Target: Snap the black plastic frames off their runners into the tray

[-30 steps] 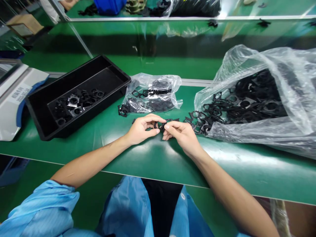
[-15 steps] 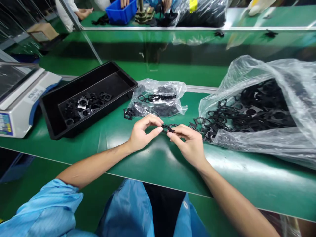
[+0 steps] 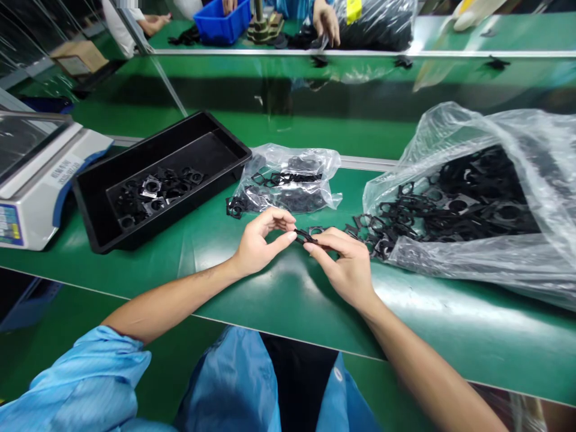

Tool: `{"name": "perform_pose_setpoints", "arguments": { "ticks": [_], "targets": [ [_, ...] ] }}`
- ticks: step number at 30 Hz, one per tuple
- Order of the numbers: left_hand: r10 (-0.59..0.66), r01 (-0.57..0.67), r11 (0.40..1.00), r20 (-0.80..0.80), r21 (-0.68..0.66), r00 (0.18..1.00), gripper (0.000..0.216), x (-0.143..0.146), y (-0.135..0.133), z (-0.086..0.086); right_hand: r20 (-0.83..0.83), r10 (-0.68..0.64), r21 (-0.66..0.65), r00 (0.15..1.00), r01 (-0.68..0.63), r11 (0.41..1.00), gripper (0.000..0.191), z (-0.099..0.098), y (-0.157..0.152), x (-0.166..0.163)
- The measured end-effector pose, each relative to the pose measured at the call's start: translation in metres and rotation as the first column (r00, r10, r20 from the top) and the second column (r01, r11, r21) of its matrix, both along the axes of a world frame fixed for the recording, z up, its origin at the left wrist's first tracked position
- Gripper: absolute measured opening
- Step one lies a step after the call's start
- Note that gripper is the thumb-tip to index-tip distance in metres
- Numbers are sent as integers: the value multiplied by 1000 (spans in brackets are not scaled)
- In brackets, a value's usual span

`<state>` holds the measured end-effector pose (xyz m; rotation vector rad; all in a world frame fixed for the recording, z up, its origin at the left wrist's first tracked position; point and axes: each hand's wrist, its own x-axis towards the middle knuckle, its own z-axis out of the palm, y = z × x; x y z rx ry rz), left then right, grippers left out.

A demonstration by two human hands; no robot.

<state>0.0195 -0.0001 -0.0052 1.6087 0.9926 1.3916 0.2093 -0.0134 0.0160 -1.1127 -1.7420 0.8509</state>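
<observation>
Both my hands meet over the green bench, pinching a small black plastic frame piece (image 3: 306,236). My left hand (image 3: 263,243) holds its left end between thumb and fingertips, and my right hand (image 3: 344,264) grips it from the right. Just beyond my right hand, a loose trail of linked black frames (image 3: 366,231) spills from a large clear plastic bag (image 3: 477,252) stuffed with more of them. A smaller clear bag (image 3: 288,180) of black frames lies ahead of my hands. Several square frames with round holes (image 3: 153,192) sit in a black plastic tray (image 3: 216,135).
A white digital scale (image 3: 40,180) stands left of the tray. The green bench ends in a metal rail (image 3: 364,160) at the far side. Beyond it, a co-worker's hand (image 3: 326,24) works near a blue bin (image 3: 222,21) and a black-filled bag (image 3: 378,27).
My view has tilted, shifting the scene lower in the frame. My hands have turned the black piece from a ring-like position to a flatter one. A co-worker's hand has appeared at the far bench.
</observation>
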Motion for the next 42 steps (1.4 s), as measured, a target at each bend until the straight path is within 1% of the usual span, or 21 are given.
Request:
{"name": "perform_pose_setpoints", "arguments": {
  "ticks": [4,9,11,12,13,15,16,18,20,21,22,23,25,27,28,30,32,34,36,38,42],
  "targets": [
    [-37,38,999,-14,22,999,18,-1,2,2,23,-10,-27,1000,11,1000,16,0,0,0],
    [-56,57,997,-14,46,998,12,-1,0,4,-1,-22,-60,1000,22,998,20,5,1,0],
    [-62,63,998,-22,21,998,13,0,-2,3,-38,-12,-130,999,7,991,29,8,1,0],
    [-72,72,997,-24,-2,997,14,0,-3,3,-76,-3,-195,997,-12,981,34,9,2,0],
    [-85,84,996,-26,-22,996,14,0,-4,2,-132,0,-275,991,-37,961,38,10,2,0],
    [-92,92,996,-54,-9,994,13,0,-4,2,-280,-21,-439,960,-108,892,42,10,5,0],
    [-80,83,996,-90,38,993,13,-1,-4,3,-350,-49,-506,936,-145,850,43,10,6,0],
    [-15,52,979,-185,196,983,14,-3,-3,4,-443,-105,-595,890,-205,777,46,10,8,0],
    [36,55,941,-260,335,965,13,-5,-2,5,-471,-116,-639,875,-247,728,48,8,9,0],
    [45,64,926,-278,371,960,12,-6,-1,5,-462,-103,-646,881,-254,720,49,7,9,0],
    [48,68,919,-280,388,959,12,-6,-1,6,-441,-87,-641,893,-245,728,50,7,9,0],
    [50,62,919,-273,389,961,12,-6,0,6,-409,-77,-622,909,-216,753,49,6,8,0],
    [76,18,928,-236,373,969,10,-6,1,6,-330,-91,-539,940,-109,835,45,5,7,0],
    [103,-30,937,-194,348,975,7,-6,3,6,-263,-117,-408,958,-1,913,40,5,6,1],
    [110,-45,942,-180,332,978,7,-6,4,6,-236,-110,-336,966,25,942,39,5,6,2],
    [111,-58,952,-163,300,980,6,-6,5,7,-169,-60,-194,984,27,981,35,6,4,4],
    [103,-57,961,-157,271,982,6,-6,5,7,-88,-24,-66,996,19,998,22,6,2,4],
    [87,-47,967,-152,252,985,6,-6,5,6,-30,-29,25,999,30,999,10,6,0,3],
    [70,-33,969,-147,243,987,6,-6,4,6,-9,-43,60,999,44,997,7,7,-2,2],
    [61,-24,971,-148,237,987,7,-6,3,5,1,-49,63,999,49,997,8,7,-3,2],
    [30,-1,984,-160,177,987,8,-5,3,3,21,-38,99,999,35,994,10,8,-3,3]
  ]
}}
